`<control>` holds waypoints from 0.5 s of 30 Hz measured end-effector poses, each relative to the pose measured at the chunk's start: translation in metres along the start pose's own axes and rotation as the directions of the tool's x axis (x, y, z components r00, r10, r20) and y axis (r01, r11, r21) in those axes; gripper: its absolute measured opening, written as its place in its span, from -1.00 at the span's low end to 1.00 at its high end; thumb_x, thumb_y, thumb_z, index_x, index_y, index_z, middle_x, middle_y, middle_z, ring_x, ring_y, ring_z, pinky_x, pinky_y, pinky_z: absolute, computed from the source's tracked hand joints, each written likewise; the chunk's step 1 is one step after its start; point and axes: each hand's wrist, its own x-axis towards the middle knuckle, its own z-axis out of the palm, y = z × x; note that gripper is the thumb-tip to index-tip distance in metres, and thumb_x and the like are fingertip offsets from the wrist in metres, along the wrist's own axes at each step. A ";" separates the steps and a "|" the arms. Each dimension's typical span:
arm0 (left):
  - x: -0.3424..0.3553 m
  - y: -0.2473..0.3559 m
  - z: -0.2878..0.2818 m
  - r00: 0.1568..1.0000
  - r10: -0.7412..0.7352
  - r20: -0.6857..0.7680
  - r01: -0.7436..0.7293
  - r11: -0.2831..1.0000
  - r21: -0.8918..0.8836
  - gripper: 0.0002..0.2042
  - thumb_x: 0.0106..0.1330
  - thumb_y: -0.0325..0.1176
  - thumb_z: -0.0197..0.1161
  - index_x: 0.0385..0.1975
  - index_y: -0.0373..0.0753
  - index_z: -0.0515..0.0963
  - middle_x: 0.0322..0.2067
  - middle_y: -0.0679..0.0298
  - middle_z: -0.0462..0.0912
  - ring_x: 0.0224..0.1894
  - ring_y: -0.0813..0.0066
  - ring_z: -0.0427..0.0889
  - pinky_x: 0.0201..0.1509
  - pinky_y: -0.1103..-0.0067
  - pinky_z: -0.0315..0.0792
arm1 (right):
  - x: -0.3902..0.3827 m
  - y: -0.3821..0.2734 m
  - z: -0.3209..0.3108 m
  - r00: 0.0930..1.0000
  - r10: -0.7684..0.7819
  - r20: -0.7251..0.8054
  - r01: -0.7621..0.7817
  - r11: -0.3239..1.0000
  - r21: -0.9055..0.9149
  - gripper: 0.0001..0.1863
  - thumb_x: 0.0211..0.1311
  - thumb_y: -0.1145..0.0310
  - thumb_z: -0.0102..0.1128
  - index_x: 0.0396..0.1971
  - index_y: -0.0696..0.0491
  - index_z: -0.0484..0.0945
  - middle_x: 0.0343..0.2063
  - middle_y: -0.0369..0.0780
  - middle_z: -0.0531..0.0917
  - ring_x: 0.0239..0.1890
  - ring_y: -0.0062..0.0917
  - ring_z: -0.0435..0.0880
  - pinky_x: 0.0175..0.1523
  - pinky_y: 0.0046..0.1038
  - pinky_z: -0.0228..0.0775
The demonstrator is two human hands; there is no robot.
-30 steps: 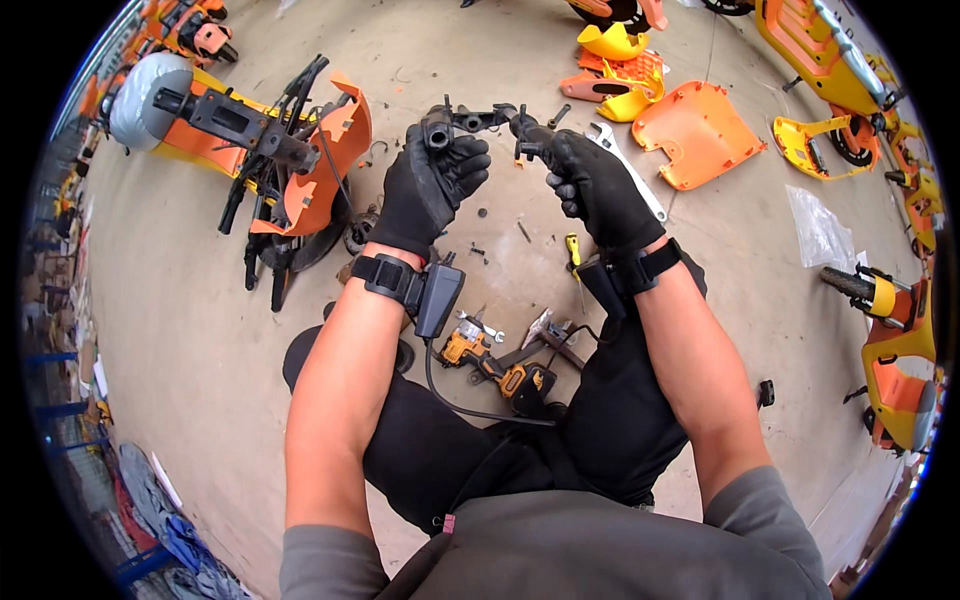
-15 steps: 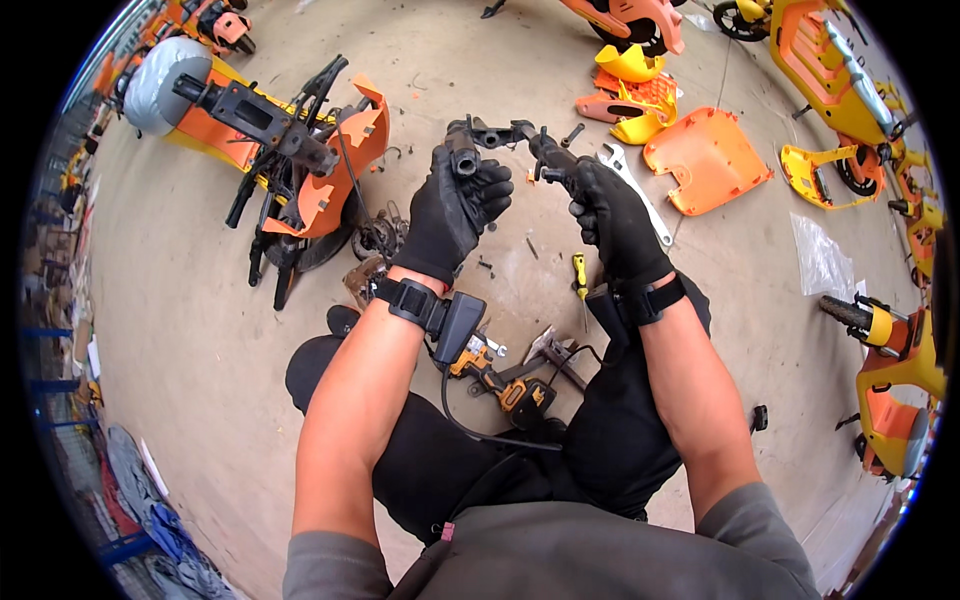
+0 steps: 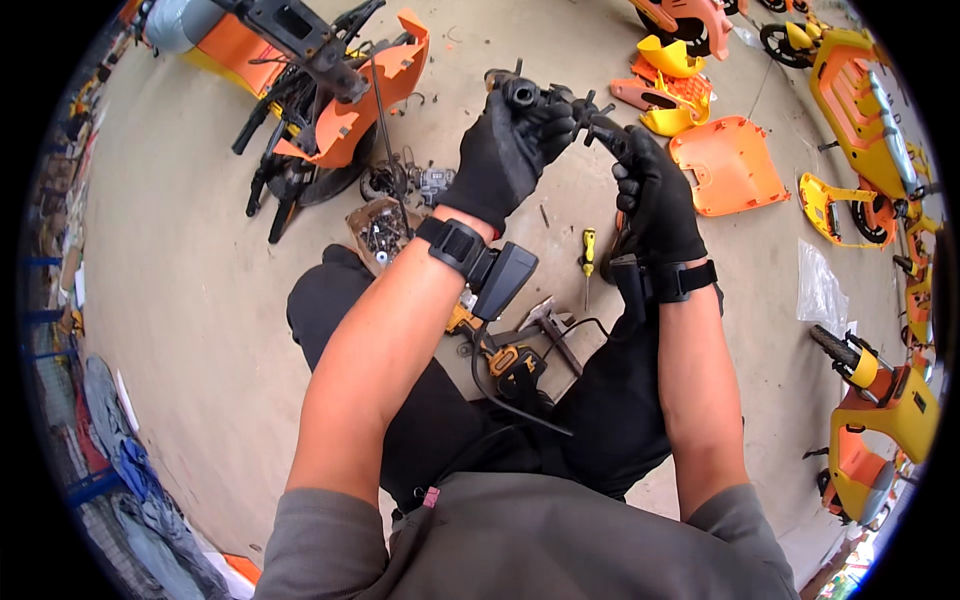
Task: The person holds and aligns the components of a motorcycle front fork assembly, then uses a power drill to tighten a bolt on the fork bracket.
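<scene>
Hands point(image 3: 510, 150) higher, screwdriver point(image 3: 588, 250) below.

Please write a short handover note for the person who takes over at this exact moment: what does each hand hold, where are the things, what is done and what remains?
Left hand: gloved, closed around the round end of a black metal part, held up in front of the body.
Right hand: gloved, gripping the other end of the same part.
On the floor: yellow screwdriver between the knees, yellow power tool by the left leg, small box of screws ahead on the left, orange cover to the right.
Done: the part is off the floor and in both hands.
Left: the part is not yet joined to anything or set down; the tools lie untouched.
</scene>
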 end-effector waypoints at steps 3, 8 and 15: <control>0.003 0.000 -0.001 0.999 0.032 0.038 -0.031 0.999 -0.042 -0.57 0.51 -0.09 -0.25 -0.07 -0.31 0.46 -0.19 0.11 0.64 -0.13 0.26 0.63 0.04 0.40 0.52 | -0.004 -0.004 0.008 1.000 0.004 -0.010 -0.004 0.999 0.040 -0.74 0.38 0.15 0.06 -0.11 -0.02 0.51 -0.60 -0.38 0.43 -0.69 -0.81 0.24 -0.62 -0.76 0.10; 0.009 0.001 -0.008 0.989 0.018 0.147 -0.002 0.994 -0.112 -0.59 0.51 -0.09 -0.23 -0.11 -0.31 0.47 -0.19 0.11 0.65 -0.13 0.26 0.64 0.03 0.39 0.54 | 0.001 -0.002 0.004 1.000 0.005 -0.015 -0.004 0.997 0.083 -0.72 0.38 0.14 0.05 -0.08 -0.01 0.50 -0.56 -0.37 0.43 -0.67 -0.80 0.24 -0.61 -0.76 0.10; 0.004 0.014 -0.006 0.992 -0.028 -0.120 0.033 0.998 0.045 -0.68 0.46 -0.13 -0.02 -0.09 -0.24 0.53 -0.23 0.22 0.67 -0.18 0.41 0.65 -0.09 0.48 0.57 | 0.006 0.004 -0.002 0.998 -0.054 0.028 0.050 0.990 0.130 -0.69 0.39 0.11 0.05 -0.04 0.00 0.49 -0.54 -0.39 0.44 -0.64 -0.80 0.26 -0.59 -0.74 0.12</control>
